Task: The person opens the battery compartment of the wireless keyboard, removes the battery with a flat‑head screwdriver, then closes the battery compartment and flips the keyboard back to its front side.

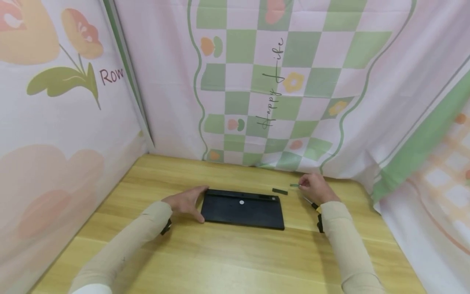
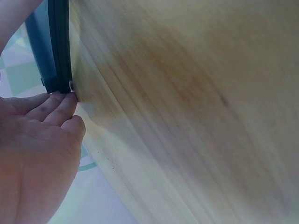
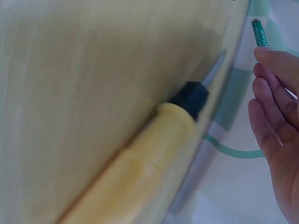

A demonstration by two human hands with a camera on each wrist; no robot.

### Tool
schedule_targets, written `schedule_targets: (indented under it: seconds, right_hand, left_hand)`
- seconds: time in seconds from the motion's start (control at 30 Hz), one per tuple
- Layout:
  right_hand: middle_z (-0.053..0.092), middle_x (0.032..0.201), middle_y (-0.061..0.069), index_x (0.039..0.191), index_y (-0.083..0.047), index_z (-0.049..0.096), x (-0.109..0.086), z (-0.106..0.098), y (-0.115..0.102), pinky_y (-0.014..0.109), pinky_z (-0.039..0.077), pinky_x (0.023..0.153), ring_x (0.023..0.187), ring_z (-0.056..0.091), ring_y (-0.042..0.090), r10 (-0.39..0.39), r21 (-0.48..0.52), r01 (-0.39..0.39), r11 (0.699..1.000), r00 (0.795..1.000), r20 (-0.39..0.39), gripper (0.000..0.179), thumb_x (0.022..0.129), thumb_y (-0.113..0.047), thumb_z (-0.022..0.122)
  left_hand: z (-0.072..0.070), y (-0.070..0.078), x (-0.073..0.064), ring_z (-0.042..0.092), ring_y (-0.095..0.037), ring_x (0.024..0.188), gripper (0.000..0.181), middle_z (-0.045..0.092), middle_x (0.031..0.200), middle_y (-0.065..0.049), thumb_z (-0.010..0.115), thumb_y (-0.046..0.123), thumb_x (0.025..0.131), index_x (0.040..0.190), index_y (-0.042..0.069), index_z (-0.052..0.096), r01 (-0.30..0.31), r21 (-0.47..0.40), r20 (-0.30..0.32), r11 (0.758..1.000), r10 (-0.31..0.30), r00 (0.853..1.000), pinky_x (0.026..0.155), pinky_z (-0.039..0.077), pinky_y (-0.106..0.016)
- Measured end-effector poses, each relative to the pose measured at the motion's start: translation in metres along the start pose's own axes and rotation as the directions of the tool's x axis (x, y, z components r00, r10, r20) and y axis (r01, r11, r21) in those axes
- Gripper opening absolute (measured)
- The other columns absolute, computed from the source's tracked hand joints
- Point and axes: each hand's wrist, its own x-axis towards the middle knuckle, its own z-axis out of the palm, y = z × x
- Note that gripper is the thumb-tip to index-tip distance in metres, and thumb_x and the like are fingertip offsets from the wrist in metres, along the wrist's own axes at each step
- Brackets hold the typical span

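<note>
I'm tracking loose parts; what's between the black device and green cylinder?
In the head view, a small dark strip lies between the black device and green cylinder.

Wood-grain table [image 1: 227, 261]: black flat device [image 1: 238, 213], small dark strip [image 1: 280, 191] beside it, yellow-handled screwdriver [image 3: 156, 149] farther right

Wood-grain worktop [image 1: 227, 261]. Yellow-handled screwdriver [image 3: 140, 165] on it, metal shaft, black collar. Behind: curtain [image 1: 238, 77], green-white checks, flowers, "Happy Life" lettering. Left: white flower-print cloth [image 1: 44, 118]. Right: green-banded cloth [image 1: 415, 151], orange checks.
</note>
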Motion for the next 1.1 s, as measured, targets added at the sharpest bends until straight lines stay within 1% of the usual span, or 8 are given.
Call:
schedule_targets:
  seconds: [0.17,0.3,0.43,0.67,0.8,0.93,1.0,1.1]
  right_hand:
    - [0.076,0.090,0.013,0.094,0.000,0.074,0.002,0.009,0.009,0.044,0.062,0.079,0.084,0.070,0.024,0.024,-0.011,-0.024,1.000,1.000,0.009,0.004,0.093,-0.003,0.072]
    - [0.076,0.085,0.011,0.089,0.000,0.074,0.003,0.016,0.011,0.043,0.062,0.076,0.080,0.070,0.022,-0.004,-0.063,0.006,0.998,1.000,0.024,0.004,0.092,-0.004,0.074]
    - [0.076,0.086,0.012,0.090,0.002,0.075,0.002,0.020,0.007,0.046,0.063,0.077,0.080,0.071,0.024,-0.014,-0.082,0.016,0.997,1.000,0.020,0.006,0.091,-0.004,0.075]
    - [0.077,0.091,0.017,0.095,0.000,0.077,0.004,0.023,0.005,0.050,0.064,0.082,0.085,0.073,0.029,0.026,-0.088,-0.021,0.996,0.998,0.049,0.007,0.092,0.000,0.071]
    - [0.078,0.094,0.017,0.097,0.001,0.078,0.005,0.022,0.003,0.051,0.064,0.084,0.088,0.074,0.031,0.024,-0.098,-0.018,0.995,0.998,0.058,0.009,0.092,-0.002,0.071]
    - [0.078,0.100,0.021,0.103,0.004,0.078,0.004,0.014,-0.001,0.053,0.064,0.087,0.093,0.075,0.035,-0.014,-0.116,0.019,0.993,0.999,0.047,0.014,0.092,-0.002,0.071]
    - [0.078,0.105,0.024,0.107,0.006,0.077,0.004,0.010,-0.006,0.055,0.063,0.090,0.098,0.074,0.038,-0.030,-0.113,0.035,0.993,0.998,0.052,0.017,0.093,-0.002,0.071]
    - [0.076,0.112,0.026,0.114,0.007,0.075,0.003,0.003,-0.018,0.058,0.061,0.095,0.104,0.073,0.041,-0.036,-0.102,0.045,0.994,0.995,0.089,0.022,0.094,-0.002,0.072]
  left_hand:
    - [-0.001,0.002,0.001,0.020,-0.039,0.164,0.130,0.018,0.177,-0.019,0.099,0.033,0.073,0.169,0.005,0.016,0.018,0.001,0.004,1.000,-0.018,1.000,0.134,0.021,-0.056]
    - [-0.001,0.003,0.001,0.020,-0.038,0.163,0.130,0.018,0.177,-0.018,0.100,0.033,0.072,0.169,0.005,0.017,0.019,0.006,0.005,1.000,-0.019,1.000,0.134,0.022,-0.056]
    - [-0.001,0.003,0.001,0.020,-0.038,0.164,0.130,0.018,0.177,-0.018,0.100,0.033,0.072,0.169,0.005,0.017,0.017,0.003,0.004,1.000,-0.017,1.000,0.134,0.021,-0.056]
    - [0.000,0.001,0.000,0.020,-0.038,0.163,0.130,0.018,0.177,-0.018,0.099,0.032,0.073,0.169,0.005,0.016,0.017,-0.004,0.000,1.000,-0.017,1.000,0.134,0.021,-0.056]
    - [0.000,0.000,-0.001,0.020,-0.039,0.164,0.130,0.017,0.177,-0.019,0.099,0.031,0.073,0.169,0.005,0.016,0.021,-0.013,0.002,1.000,-0.021,1.000,0.134,0.021,-0.057]
    - [0.000,0.001,0.000,0.019,-0.039,0.164,0.130,0.017,0.177,-0.019,0.099,0.031,0.073,0.169,0.005,0.015,0.020,-0.021,0.007,1.000,-0.020,1.000,0.134,0.021,-0.057]
    - [0.000,0.000,0.000,0.019,-0.040,0.163,0.130,0.017,0.177,-0.020,0.099,0.030,0.073,0.169,0.005,0.015,0.017,-0.023,0.007,1.000,-0.016,1.000,0.134,0.021,-0.058]
    - [0.000,0.000,-0.001,0.019,-0.040,0.163,0.130,0.016,0.177,-0.020,0.099,0.029,0.073,0.169,0.004,0.015,0.007,-0.028,0.007,1.000,-0.007,1.000,0.134,0.020,-0.058]
